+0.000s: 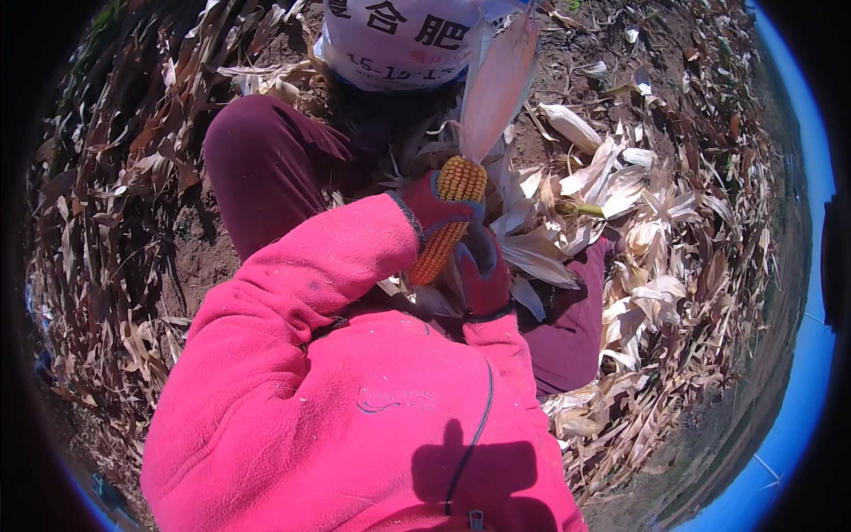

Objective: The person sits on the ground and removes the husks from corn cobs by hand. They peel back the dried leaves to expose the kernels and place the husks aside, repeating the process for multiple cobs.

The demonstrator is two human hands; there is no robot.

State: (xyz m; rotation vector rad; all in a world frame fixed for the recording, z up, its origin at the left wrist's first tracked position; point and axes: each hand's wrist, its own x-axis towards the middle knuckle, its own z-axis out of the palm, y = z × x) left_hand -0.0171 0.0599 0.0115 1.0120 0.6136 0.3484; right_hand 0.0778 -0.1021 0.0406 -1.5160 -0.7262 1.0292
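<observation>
My left hand (444, 207), in a red glove with grey coating, is wrapped around the middle of a yellow-orange corn ear (439, 256). Kernels are bare along the visible side of the ear, which slants from upper right to lower left. From its upper end a long pale husk leaf (497, 100) stands out. My right hand (484, 272), gloved alike, is beside the lower half of the ear with its fingers curled. Whether it grips the ear or some husk is hidden by the glove. Loose dry husks (532, 249) lie just right of my hands.
Ahead of me stands a white woven fertilizer sack (399, 50) bearing printed writing. My bent knee (256, 153) is left of the hands, my other leg (572, 332) to the right. Husks are heaped on the right (651, 292); dry corn stalks (100, 219) cover the left ground.
</observation>
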